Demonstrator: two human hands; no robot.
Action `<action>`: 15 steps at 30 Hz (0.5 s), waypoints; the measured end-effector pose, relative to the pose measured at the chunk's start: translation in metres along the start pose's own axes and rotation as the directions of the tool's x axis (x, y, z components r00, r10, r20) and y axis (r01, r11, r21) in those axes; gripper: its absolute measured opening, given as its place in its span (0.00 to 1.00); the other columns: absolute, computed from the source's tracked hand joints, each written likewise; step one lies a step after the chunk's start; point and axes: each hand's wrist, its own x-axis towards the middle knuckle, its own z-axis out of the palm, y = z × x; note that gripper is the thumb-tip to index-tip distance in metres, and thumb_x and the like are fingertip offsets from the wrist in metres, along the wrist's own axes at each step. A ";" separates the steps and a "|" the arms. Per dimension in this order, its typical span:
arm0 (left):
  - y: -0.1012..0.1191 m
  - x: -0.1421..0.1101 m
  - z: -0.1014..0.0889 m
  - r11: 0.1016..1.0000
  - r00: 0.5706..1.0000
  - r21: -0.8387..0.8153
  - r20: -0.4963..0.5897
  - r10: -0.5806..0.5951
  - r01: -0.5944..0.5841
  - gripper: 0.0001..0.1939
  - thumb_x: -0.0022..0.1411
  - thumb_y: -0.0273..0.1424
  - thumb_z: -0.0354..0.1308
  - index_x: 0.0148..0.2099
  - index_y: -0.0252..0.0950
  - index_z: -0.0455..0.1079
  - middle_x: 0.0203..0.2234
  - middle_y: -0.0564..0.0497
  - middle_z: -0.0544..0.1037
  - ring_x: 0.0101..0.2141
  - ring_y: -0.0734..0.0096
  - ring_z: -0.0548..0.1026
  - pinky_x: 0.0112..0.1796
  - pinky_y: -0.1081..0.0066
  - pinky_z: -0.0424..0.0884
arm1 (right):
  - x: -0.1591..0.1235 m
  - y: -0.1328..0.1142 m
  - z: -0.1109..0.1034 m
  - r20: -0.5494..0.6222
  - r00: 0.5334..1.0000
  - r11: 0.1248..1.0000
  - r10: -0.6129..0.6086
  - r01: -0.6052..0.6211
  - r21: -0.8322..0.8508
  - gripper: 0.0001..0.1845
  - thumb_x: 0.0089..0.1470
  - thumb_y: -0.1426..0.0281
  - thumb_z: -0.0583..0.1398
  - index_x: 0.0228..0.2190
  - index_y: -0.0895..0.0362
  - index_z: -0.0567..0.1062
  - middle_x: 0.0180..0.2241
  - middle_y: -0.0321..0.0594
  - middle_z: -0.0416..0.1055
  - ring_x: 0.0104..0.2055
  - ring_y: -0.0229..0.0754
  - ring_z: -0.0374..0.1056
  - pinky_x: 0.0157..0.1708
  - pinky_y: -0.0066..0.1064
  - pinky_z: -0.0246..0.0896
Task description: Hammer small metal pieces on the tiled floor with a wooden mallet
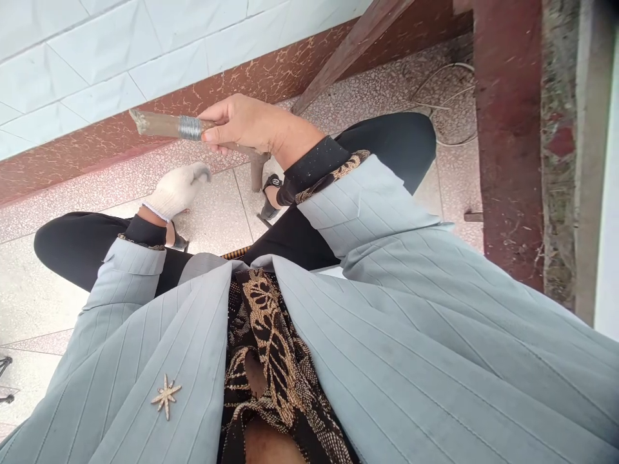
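Observation:
My right hand [242, 125], bare, is wrapped round a brown wooden stick [157, 124]. Silvery wire [190, 127] is wound in a tight band about the stick, just beyond my thumb and fingers. The stick's pale, rough end points left toward the wall. Past my hand, a short wooden piece [257, 171] angles downward; whether it is one with the stick I cannot make out. Below and left of the stick is my left hand [176, 188] in a white knitted glove with a grey fingertip area. Its fingers are curled in, apart from the stick, and what they may hold is hidden.
A tiled wall [169, 38] with a reddish-brown base band [251, 80] runs along the far side. A slanting wooden leg [348, 58] and a dark red wooden post [507, 142] stand to the right. A pale cable [454, 143] lies on the speckled floor [217, 212].

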 end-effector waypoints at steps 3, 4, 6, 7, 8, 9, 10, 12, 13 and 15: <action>0.004 -0.001 0.002 1.000 0.999 0.007 0.050 0.000 0.000 0.18 0.74 0.31 0.49 0.52 0.41 0.80 0.44 0.47 0.85 0.44 0.58 0.81 0.49 0.62 0.74 | -0.001 -0.007 0.006 -0.063 0.995 0.936 0.076 -0.093 -0.340 0.11 0.69 0.78 0.60 0.49 0.68 0.81 0.32 0.36 0.70 0.30 0.31 0.64 0.33 0.23 0.59; 0.005 -0.001 0.002 1.000 0.998 0.012 0.058 -0.003 0.003 0.18 0.74 0.31 0.49 0.53 0.40 0.80 0.45 0.46 0.85 0.44 0.57 0.81 0.49 0.61 0.74 | -0.002 -0.009 0.006 -0.091 0.992 0.871 0.086 -0.120 -0.476 0.12 0.70 0.75 0.61 0.50 0.67 0.82 0.35 0.38 0.73 0.33 0.33 0.66 0.36 0.24 0.59; 0.007 -0.003 0.002 1.000 0.997 0.020 0.075 -0.003 0.001 0.18 0.74 0.30 0.48 0.53 0.39 0.80 0.46 0.46 0.85 0.45 0.57 0.81 0.50 0.62 0.74 | -0.003 -0.010 0.005 -0.127 0.987 0.737 0.101 -0.160 -0.656 0.14 0.70 0.71 0.63 0.51 0.65 0.84 0.41 0.44 0.77 0.41 0.39 0.70 0.40 0.27 0.58; 0.008 -0.003 0.002 1.000 0.996 0.023 0.091 0.001 -0.003 0.18 0.74 0.30 0.48 0.53 0.39 0.80 0.46 0.46 0.85 0.46 0.57 0.81 0.50 0.62 0.74 | -0.003 -0.010 0.005 -0.127 0.985 0.697 0.119 -0.174 -0.696 0.14 0.70 0.71 0.64 0.51 0.64 0.84 0.44 0.47 0.78 0.44 0.42 0.71 0.42 0.29 0.57; 0.008 -0.003 0.003 1.000 0.994 0.027 0.108 0.004 -0.007 0.18 0.74 0.30 0.48 0.53 0.39 0.80 0.47 0.46 0.85 0.45 0.58 0.81 0.50 0.62 0.74 | -0.002 -0.008 0.005 -0.112 0.982 0.670 0.151 -0.185 -0.718 0.14 0.68 0.72 0.64 0.51 0.65 0.85 0.46 0.49 0.79 0.45 0.44 0.71 0.43 0.30 0.57; 0.009 -0.004 0.003 0.999 0.992 0.032 0.125 0.007 -0.011 0.18 0.74 0.30 0.48 0.52 0.39 0.80 0.47 0.46 0.85 0.45 0.58 0.81 0.50 0.63 0.74 | -0.002 -0.006 0.006 -0.078 0.977 0.641 0.196 -0.188 -0.744 0.13 0.67 0.74 0.65 0.50 0.65 0.85 0.45 0.50 0.80 0.45 0.45 0.72 0.44 0.31 0.57; 0.009 -0.004 0.003 0.999 0.990 0.040 0.140 0.010 -0.016 0.17 0.74 0.30 0.49 0.52 0.39 0.80 0.46 0.46 0.85 0.45 0.58 0.81 0.49 0.63 0.74 | -0.001 -0.003 0.008 -0.031 0.967 0.613 0.254 -0.185 -0.768 0.11 0.65 0.77 0.67 0.47 0.66 0.86 0.41 0.49 0.80 0.43 0.46 0.72 0.45 0.32 0.57; 0.008 -0.004 0.002 0.998 0.988 0.059 0.151 0.010 -0.019 0.17 0.75 0.32 0.49 0.51 0.40 0.80 0.44 0.47 0.85 0.44 0.58 0.81 0.48 0.64 0.75 | 0.001 0.003 0.013 0.107 0.914 0.588 0.392 -0.159 -0.793 0.06 0.59 0.81 0.70 0.39 0.66 0.87 0.30 0.43 0.77 0.36 0.43 0.70 0.44 0.33 0.58; 0.007 -0.004 0.001 0.998 0.989 0.063 0.146 0.007 -0.016 0.17 0.75 0.32 0.49 0.51 0.40 0.80 0.43 0.47 0.85 0.43 0.58 0.81 0.47 0.64 0.75 | 0.001 0.004 0.015 0.195 0.870 0.600 0.453 -0.136 -0.788 0.05 0.58 0.82 0.70 0.38 0.66 0.88 0.26 0.39 0.74 0.32 0.40 0.69 0.43 0.32 0.58; 0.003 -0.004 -0.002 0.999 0.993 0.044 0.114 0.007 -0.012 0.17 0.75 0.34 0.49 0.51 0.41 0.80 0.42 0.47 0.84 0.43 0.57 0.81 0.47 0.63 0.75 | 0.000 0.004 0.016 0.375 0.773 0.672 0.511 -0.087 -0.735 0.08 0.59 0.82 0.70 0.41 0.65 0.88 0.21 0.32 0.70 0.27 0.35 0.66 0.39 0.28 0.58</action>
